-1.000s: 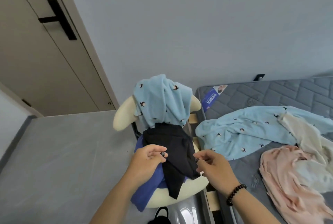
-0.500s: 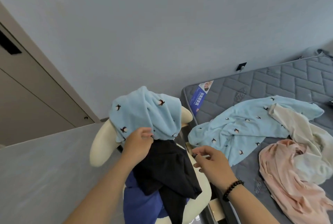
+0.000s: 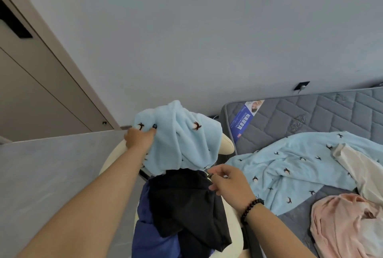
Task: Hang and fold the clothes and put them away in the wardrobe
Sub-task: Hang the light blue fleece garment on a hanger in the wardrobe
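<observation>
A light blue garment with small dark bird prints (image 3: 186,139) is draped over the back of a cream chair (image 3: 227,145). My left hand (image 3: 138,138) grips its upper left fold. Below it on the chair lie a black garment (image 3: 186,206) and a dark blue one (image 3: 149,235). My right hand (image 3: 230,183), with a bead bracelet on the wrist, hovers at the black garment's right edge with fingers curled; whether it pinches the cloth I cannot tell. On the mattress (image 3: 310,116) lie a matching light blue piece (image 3: 290,166), a cream garment (image 3: 358,166) and a pink garment (image 3: 344,222).
A beige door (image 3: 41,92) with a black handle (image 3: 14,23) stands at the left. The grey floor (image 3: 51,174) stretches left of the chair. A wall socket (image 3: 301,86) sits above the mattress head.
My left hand rose from the black garment to the blue printed one on the chair back and took hold of it. The view tilted up and closer. My right hand stayed beside the black garment.
</observation>
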The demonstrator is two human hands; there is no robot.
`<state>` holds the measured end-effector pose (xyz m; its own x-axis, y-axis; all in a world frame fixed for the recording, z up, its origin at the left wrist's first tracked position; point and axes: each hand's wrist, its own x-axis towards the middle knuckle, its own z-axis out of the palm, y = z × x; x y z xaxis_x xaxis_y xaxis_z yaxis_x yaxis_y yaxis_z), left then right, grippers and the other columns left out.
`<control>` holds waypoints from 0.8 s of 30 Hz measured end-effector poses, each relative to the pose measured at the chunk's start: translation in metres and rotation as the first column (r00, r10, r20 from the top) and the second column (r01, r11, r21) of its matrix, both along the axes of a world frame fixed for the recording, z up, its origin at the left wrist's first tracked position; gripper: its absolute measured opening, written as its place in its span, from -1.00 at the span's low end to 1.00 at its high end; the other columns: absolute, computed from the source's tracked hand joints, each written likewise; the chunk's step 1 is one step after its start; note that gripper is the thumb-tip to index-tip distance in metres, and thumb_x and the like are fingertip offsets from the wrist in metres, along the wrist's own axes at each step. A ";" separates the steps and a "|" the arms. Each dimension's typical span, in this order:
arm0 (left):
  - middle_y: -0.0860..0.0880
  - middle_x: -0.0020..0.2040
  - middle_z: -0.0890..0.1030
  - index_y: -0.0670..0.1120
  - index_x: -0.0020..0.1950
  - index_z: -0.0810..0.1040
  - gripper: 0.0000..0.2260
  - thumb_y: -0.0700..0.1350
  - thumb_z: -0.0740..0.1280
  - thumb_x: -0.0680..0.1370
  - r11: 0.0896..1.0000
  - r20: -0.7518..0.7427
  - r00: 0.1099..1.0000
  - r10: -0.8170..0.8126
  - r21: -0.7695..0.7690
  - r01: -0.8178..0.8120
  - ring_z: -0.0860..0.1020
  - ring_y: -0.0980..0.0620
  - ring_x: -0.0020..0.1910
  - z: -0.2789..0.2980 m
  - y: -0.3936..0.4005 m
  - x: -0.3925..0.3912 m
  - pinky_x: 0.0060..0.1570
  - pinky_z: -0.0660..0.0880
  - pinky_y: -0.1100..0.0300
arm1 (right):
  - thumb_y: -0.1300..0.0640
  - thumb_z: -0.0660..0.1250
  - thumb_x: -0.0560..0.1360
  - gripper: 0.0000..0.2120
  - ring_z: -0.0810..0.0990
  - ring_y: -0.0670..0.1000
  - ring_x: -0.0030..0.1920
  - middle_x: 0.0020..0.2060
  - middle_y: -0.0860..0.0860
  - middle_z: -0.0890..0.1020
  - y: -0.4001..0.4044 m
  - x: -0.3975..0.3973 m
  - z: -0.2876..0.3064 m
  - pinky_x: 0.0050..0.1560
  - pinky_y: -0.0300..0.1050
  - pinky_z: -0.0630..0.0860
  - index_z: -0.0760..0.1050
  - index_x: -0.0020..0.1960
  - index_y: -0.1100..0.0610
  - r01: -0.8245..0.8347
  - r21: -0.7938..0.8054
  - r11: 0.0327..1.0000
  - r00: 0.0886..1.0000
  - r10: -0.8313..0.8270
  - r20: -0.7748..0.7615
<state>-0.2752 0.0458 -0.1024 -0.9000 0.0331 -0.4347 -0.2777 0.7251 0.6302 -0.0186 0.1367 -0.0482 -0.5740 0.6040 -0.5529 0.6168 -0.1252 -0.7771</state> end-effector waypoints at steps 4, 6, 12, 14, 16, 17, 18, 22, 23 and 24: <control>-0.11 -0.03 0.53 -0.18 0.01 0.46 -0.84 -0.13 0.35 0.52 0.993 -0.139 0.990 0.041 0.119 -0.024 0.48 -0.10 -0.12 0.002 -0.007 0.006 -0.21 0.35 0.11 | 0.27 0.25 0.50 -0.85 0.65 -0.11 -0.30 -0.19 0.04 0.62 0.004 -0.016 -0.008 -0.22 -0.23 0.57 0.58 -0.06 0.10 -0.073 -0.036 0.997 0.997 0.073 0.009; -0.07 -0.12 0.51 -0.17 -0.04 0.46 -0.88 -0.17 0.36 0.52 0.964 -0.164 0.982 0.098 0.259 -0.052 0.48 -0.08 -0.14 0.013 -0.008 0.018 -0.25 0.36 0.12 | 0.27 0.25 0.51 -0.86 0.65 -0.11 -0.31 -0.19 0.04 0.61 0.006 -0.021 -0.010 -0.29 -0.26 0.56 0.57 -0.05 0.12 -0.091 -0.062 0.994 0.996 0.091 0.000; 0.00 -0.29 0.54 -0.15 -0.19 0.47 -0.83 -0.17 0.45 0.47 0.852 -0.259 0.964 -0.056 0.490 0.182 0.46 0.09 -0.32 0.061 -0.026 0.094 -0.34 0.43 0.27 | 0.13 0.37 0.48 -0.79 0.65 0.03 -0.19 0.04 0.14 0.61 0.013 -0.044 -0.001 -0.26 -0.17 0.54 0.52 0.09 0.14 0.055 -0.261 0.964 0.993 -0.080 -0.088; 0.00 -0.27 0.56 -0.11 -0.21 0.46 -0.81 -0.18 0.47 0.45 0.793 -0.278 0.949 -0.152 0.539 0.285 0.52 0.04 -0.27 0.077 -0.035 0.118 -0.30 0.51 0.17 | -0.08 0.44 0.40 -0.55 0.65 0.09 -0.08 0.10 0.11 0.59 0.014 -0.053 0.006 -0.21 -0.11 0.56 0.46 0.20 0.08 0.135 -0.360 0.923 0.973 -0.191 -0.125; 0.02 -0.26 0.55 -0.06 -0.24 0.44 -0.78 -0.19 0.48 0.44 0.743 -0.316 0.906 -0.280 0.526 0.413 0.53 0.03 -0.24 0.085 -0.045 0.135 -0.31 0.53 0.14 | -0.21 0.45 0.33 -0.45 0.63 0.13 0.02 0.11 0.07 0.61 0.013 -0.057 0.015 -0.10 0.00 0.61 0.46 0.23 0.01 0.142 -0.433 0.890 0.958 -0.234 -0.166; 0.06 -0.28 0.52 -0.02 -0.26 0.42 -0.76 -0.19 0.49 0.43 0.716 -0.352 0.875 -0.333 0.509 0.477 0.50 0.07 -0.26 0.086 -0.049 0.143 -0.31 0.51 0.17 | -0.21 0.44 0.35 -0.49 0.62 0.13 0.04 0.09 0.07 0.64 0.011 -0.057 0.021 -0.01 0.06 0.60 0.50 0.20 0.01 0.111 -0.470 0.876 0.955 -0.225 -0.194; 0.09 -0.30 0.48 0.02 -0.29 0.40 -0.72 -0.20 0.49 0.42 0.690 -0.382 0.847 -0.370 0.498 0.526 0.46 0.13 -0.28 0.085 -0.054 0.152 -0.30 0.48 0.21 | -0.17 0.42 0.39 -0.56 0.63 0.13 0.05 0.06 0.08 0.67 0.009 -0.056 0.025 0.07 0.11 0.57 0.54 0.17 0.02 0.062 -0.507 0.860 0.953 -0.202 -0.226; 0.15 -0.31 0.47 0.08 -0.33 0.40 -0.70 -0.17 0.51 0.35 0.628 -0.309 0.831 -0.463 0.547 0.553 0.45 0.22 -0.26 0.082 -0.081 0.180 -0.23 0.45 0.30 | 0.26 0.41 0.38 -0.73 0.65 0.22 -0.02 -0.05 0.18 0.68 -0.011 -0.047 0.029 0.05 0.23 0.58 0.59 0.08 0.16 0.026 -0.317 0.948 0.975 -0.093 -0.200; 0.12 -0.30 0.53 0.08 -0.33 0.45 -0.74 -0.12 0.53 0.33 0.619 -0.238 0.841 -0.485 0.585 0.523 0.51 0.18 -0.23 0.081 -0.091 0.185 -0.18 0.50 0.27 | 0.33 0.37 0.37 -0.74 0.65 0.22 -0.04 -0.06 0.18 0.68 -0.016 -0.043 0.030 0.00 0.21 0.60 0.61 0.03 0.14 0.036 -0.258 0.966 0.979 -0.086 -0.186; 0.07 -0.26 0.60 0.05 -0.32 0.52 -0.80 -0.08 0.55 0.29 0.609 -0.144 0.854 -0.501 0.642 0.466 0.58 0.12 -0.17 0.083 -0.101 0.190 -0.12 0.55 0.22 | 0.37 0.33 0.37 -0.72 0.65 0.22 -0.05 -0.07 0.18 0.68 -0.020 -0.038 0.031 -0.02 0.21 0.61 0.63 -0.01 0.11 0.036 -0.235 0.971 0.980 -0.081 -0.184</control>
